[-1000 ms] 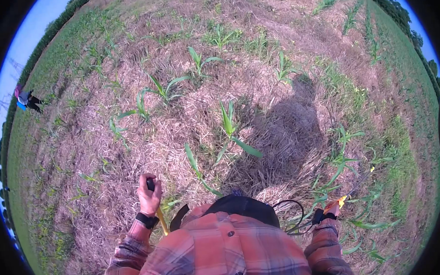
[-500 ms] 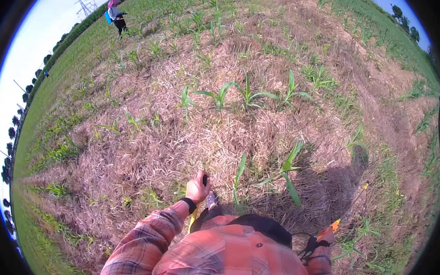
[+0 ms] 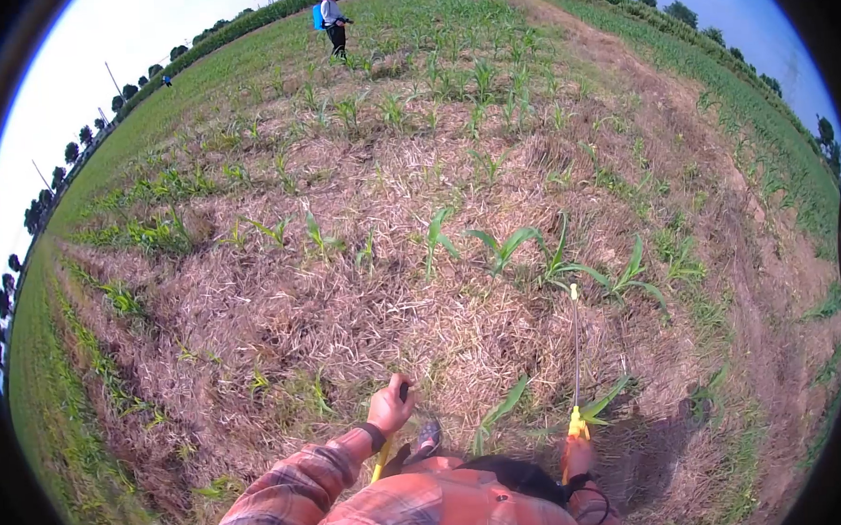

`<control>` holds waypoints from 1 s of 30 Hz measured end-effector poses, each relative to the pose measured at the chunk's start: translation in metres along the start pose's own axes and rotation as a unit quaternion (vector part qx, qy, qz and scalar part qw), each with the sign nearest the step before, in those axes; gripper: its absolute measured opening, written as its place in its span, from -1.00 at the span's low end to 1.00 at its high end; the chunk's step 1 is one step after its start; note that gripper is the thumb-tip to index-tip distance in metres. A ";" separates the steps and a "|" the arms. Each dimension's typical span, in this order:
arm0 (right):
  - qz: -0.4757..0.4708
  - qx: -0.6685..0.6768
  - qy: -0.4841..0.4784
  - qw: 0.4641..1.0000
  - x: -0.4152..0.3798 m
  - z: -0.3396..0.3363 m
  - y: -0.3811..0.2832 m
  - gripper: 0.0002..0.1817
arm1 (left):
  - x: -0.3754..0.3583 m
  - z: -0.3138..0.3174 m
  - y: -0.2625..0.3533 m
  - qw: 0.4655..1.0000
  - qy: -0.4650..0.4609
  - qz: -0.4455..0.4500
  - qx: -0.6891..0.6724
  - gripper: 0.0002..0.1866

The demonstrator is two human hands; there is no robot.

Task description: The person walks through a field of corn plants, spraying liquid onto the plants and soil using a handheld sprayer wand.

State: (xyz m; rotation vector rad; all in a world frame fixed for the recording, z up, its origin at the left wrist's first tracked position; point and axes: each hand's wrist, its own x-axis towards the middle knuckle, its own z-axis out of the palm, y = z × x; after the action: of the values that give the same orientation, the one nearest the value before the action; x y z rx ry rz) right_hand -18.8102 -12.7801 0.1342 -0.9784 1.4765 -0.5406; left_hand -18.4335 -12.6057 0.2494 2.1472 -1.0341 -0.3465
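Observation:
My left hand (image 3: 389, 406) is closed around the black grip of a yellow lever (image 3: 380, 463), which runs down beside my body. In my right hand (image 3: 579, 458) is a spray wand (image 3: 577, 359) with a yellow and orange handle and a thin metal tube. The tube points forward, and its pale nozzle is close to the leaves of a young corn plant (image 3: 553, 257). Another corn plant (image 3: 504, 409) grows between my hands, just ahead of my feet. My shoe (image 3: 430, 435) shows beside the left hand.
Dry straw (image 3: 347, 303) covers the ground, with rows of young corn and weeds. Further off, a person (image 3: 335, 22) in a pink hat carries a blue backpack tank. A bare dirt strip (image 3: 656, 74) runs along the right. Trees line the horizon.
My right hand has swung forward and inward, bringing the wand's tube into clear view. The camera view has turned left, shifting the plants and the other person rightward. My left hand keeps its grip.

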 end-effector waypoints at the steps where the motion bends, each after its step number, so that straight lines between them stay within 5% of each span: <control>1: -0.020 -0.062 -0.041 0.997 -0.003 0.018 -0.011 -0.78 | 0.001 -0.010 0.001 1.000 0.005 -0.011 -0.025 -0.78; 7: -0.187 -0.238 -0.207 0.930 0.000 0.096 -0.034 -0.74 | 0.006 -0.080 -0.003 0.995 0.017 -0.061 -0.082 -0.70; 11: -0.203 -0.324 -0.268 0.884 0.006 0.129 -0.043 -0.74 | 0.012 -0.125 0.011 0.992 0.023 -0.060 -0.110 -0.68; 16: -0.198 -0.291 -0.329 0.876 0.016 0.151 -0.042 -0.71 | 0.046 -0.085 -0.034 0.997 0.029 -0.066 -0.024 -0.70; 18: -0.138 -0.207 -0.317 0.915 0.037 0.153 -0.019 -0.72 | 0.062 -0.061 -0.054 0.998 0.020 -0.060 -0.003 -0.73; 23: -0.181 -0.235 -0.200 0.934 0.053 0.140 -0.019 -0.79 | 0.085 -0.045 -0.058 0.999 0.013 -0.037 0.010 -0.75; 25: -0.058 -0.087 -0.131 0.986 0.045 0.131 -0.036 -0.81 | 0.091 -0.044 -0.061 0.999 0.003 -0.032 0.011 -0.75; 30: -0.017 -0.023 0.046 0.999 0.049 0.099 -0.056 -0.78 | 0.103 -0.048 -0.064 0.999 0.000 -0.037 -0.005 -0.76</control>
State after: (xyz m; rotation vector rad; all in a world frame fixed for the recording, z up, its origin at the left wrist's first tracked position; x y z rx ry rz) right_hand -18.6970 -12.8293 0.1345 -1.0275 1.5621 -0.5841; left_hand -18.3067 -12.6343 0.2449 2.1808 -0.9533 -0.3854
